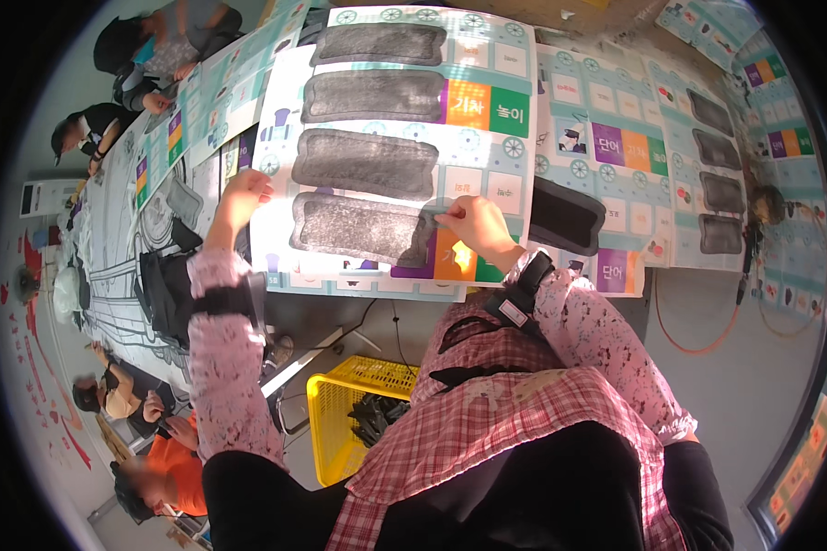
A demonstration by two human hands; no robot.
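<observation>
A large printed play sheet (469,138) lies on the table before me, pale blue with white squares and purple, orange and green blocks. Several dark grey fuzzy strips are stuck in rows on it. My right hand (473,225) pinches the right end of the nearest grey strip (358,230) against the sheet. My left hand (242,195) rests on the sheet's left edge, fingers bent over it. Both forearms are in pink flowered sleeves with black wrist bands.
More such sheets (616,147) with grey strips lie to the right, one loose black strip (565,216) between them. A yellow plastic crate (340,413) holding dark strips stands below the table by my lap. Other people (92,133) work along the left side. An orange cable (708,340) lies on the floor.
</observation>
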